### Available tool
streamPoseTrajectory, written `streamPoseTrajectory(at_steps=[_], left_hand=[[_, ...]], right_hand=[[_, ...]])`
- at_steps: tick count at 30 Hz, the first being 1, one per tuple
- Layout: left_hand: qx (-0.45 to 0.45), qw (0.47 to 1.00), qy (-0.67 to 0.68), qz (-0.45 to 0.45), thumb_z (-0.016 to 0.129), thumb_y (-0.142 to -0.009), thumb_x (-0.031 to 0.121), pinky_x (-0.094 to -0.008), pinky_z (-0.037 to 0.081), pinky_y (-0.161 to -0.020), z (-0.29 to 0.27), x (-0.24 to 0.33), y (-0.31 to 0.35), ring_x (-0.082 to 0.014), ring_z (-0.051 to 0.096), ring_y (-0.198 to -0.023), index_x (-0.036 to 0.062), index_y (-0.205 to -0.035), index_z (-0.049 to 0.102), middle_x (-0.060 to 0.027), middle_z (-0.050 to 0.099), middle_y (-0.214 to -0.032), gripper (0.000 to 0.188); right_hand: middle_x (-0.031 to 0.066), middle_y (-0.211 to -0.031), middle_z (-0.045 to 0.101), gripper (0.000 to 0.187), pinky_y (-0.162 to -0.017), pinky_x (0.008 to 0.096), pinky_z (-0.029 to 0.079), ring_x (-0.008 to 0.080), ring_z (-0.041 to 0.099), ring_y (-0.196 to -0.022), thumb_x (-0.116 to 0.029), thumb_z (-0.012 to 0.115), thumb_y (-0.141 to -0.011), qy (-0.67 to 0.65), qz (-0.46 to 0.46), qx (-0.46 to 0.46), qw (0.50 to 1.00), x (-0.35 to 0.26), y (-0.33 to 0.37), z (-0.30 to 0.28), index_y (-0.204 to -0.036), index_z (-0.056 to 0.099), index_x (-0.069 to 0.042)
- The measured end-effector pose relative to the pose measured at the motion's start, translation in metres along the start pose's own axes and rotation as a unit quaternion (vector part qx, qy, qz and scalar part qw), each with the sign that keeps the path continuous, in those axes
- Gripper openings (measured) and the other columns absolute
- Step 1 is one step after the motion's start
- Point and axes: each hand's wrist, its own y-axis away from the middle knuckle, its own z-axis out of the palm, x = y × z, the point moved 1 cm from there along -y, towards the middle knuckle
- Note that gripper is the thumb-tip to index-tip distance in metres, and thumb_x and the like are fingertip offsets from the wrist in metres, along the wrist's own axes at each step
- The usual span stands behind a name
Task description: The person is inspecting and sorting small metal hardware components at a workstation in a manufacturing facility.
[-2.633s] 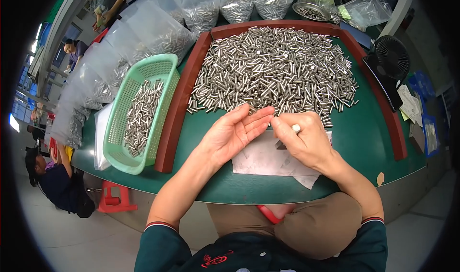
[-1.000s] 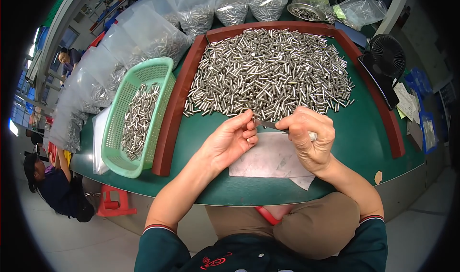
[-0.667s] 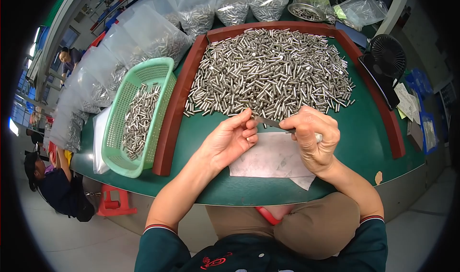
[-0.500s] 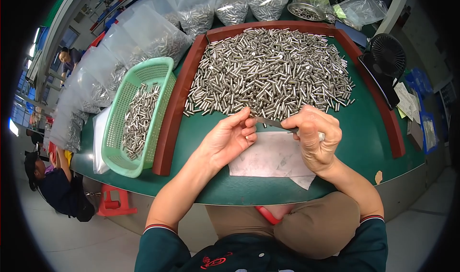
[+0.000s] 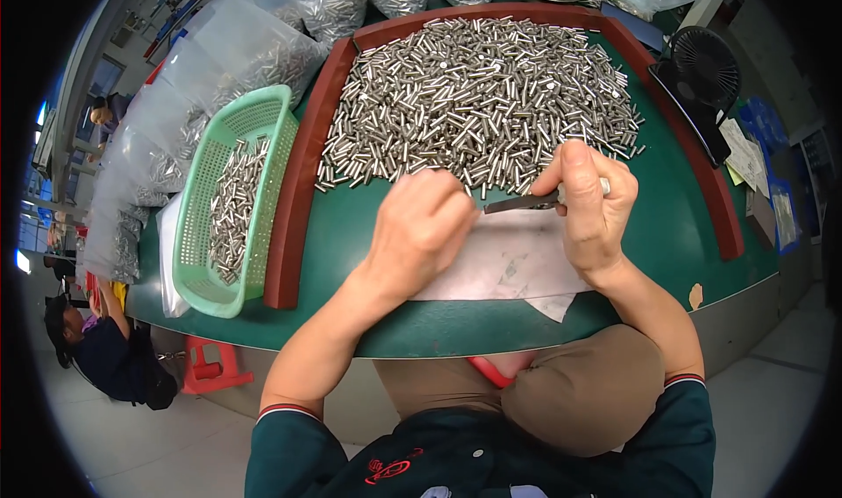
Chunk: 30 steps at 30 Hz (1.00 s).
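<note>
My right hand (image 5: pixel 596 204) is closed round a thin dark flat-bladed tool (image 5: pixel 524 203), whose blade points left toward my other hand. A pale end of the tool shows between the right fingers. My left hand (image 5: pixel 421 217) is turned back-up with its fingers curled under and a little blurred; anything inside it is hidden. Both hands are over a stained pale cloth (image 5: pixel 509 266) at the front of the green table. Just beyond them spreads a big heap of short shiny metal pins (image 5: pixel 482 103).
Red-brown rails (image 5: pixel 298 182) border the heap. To the left stands a green perforated basket (image 5: pixel 189 244) part-filled with pins. Clear bags of pins (image 5: pixel 329 11) line the back and left. A black fan (image 5: pixel 704 64) stands at right; a person (image 5: pixel 110 349) is at far left.
My left hand has turned from palm-up to back-up, its fingers curling under. My right hand has risen slightly, still holding the tool. The whole view has shifted a little.
</note>
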Motion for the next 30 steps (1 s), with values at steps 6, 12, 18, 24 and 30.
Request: streamPoseTrajectory(at_steps=[6, 12, 18, 24, 30], left_hand=[[-0.015, 0.999, 0.043, 0.014, 0.066, -0.063, 0.002, -0.0319, 0.035, -0.057, 0.005, 0.000, 0.001, -0.0215, 0.047, -0.060, 0.0048, -0.069, 0.052, -0.0048, 0.049, -0.064, 0.015], [-0.075, 0.992, 0.070, -0.079, 0.066, -0.065, 0.005, -0.0320, 0.039, -0.055, -0.002, -0.007, 0.000, -0.0215, 0.050, -0.059, 0.0025, -0.069, 0.053, -0.0063, 0.050, -0.063, 0.014], [-0.095, 0.920, 0.272, -0.267, 0.066, -0.069, 0.003, -0.0230, 0.045, -0.054, -0.001, -0.004, 0.003, -0.0104, 0.056, -0.059, -0.0016, -0.077, 0.058, -0.0058, 0.059, -0.067, 0.012], [-0.114, 0.939, 0.206, -0.249, 0.067, -0.067, 0.004, -0.0248, 0.043, -0.050, -0.003, 0.001, 0.000, -0.0122, 0.053, -0.052, -0.0013, -0.073, 0.056, -0.0068, 0.056, -0.063, 0.014], [-0.181, 0.938, 0.167, -0.244, 0.067, -0.065, 0.005, -0.0283, 0.043, -0.049, 0.004, 0.007, 0.003, -0.0184, 0.053, -0.053, -0.0009, -0.071, 0.056, -0.0086, 0.054, -0.063, 0.014]], right_hand=[[0.0001, -0.048, 0.043, 0.045, -0.040, 0.0201, 0.027, 0.0043, 0.034, -0.042, -0.026, 0.038, -0.089, 0.017, 0.015, 0.011, 1.000, 0.003, 0.000, 0.000, -0.055, 0.051, 0.000], [0.0022, -0.044, 0.045, 0.035, -0.037, 0.0237, 0.030, 0.0066, 0.040, -0.039, -0.015, 0.046, -0.085, -0.002, 0.021, -0.042, 0.999, 0.006, -0.001, -0.003, -0.055, 0.050, 0.000], [0.0123, -0.043, 0.047, 0.034, -0.038, 0.0340, 0.034, 0.0250, 0.046, -0.036, -0.021, 0.050, -0.080, 0.106, 0.060, -0.141, 0.983, 0.020, 0.001, 0.010, -0.052, 0.054, -0.002], [0.0071, -0.042, 0.042, 0.033, -0.036, 0.0297, 0.030, 0.0158, 0.040, -0.035, -0.011, 0.049, -0.081, 0.041, -0.007, -0.034, 0.999, 0.011, -0.002, 0.001, -0.050, 0.047, 0.000], [0.0051, -0.042, 0.040, 0.034, -0.037, 0.0291, 0.028, 0.0115, 0.036, -0.036, -0.011, 0.046, -0.082, -0.014, 0.001, -0.005, 1.000, 0.021, 0.005, 0.006, -0.050, 0.044, 0.000]])
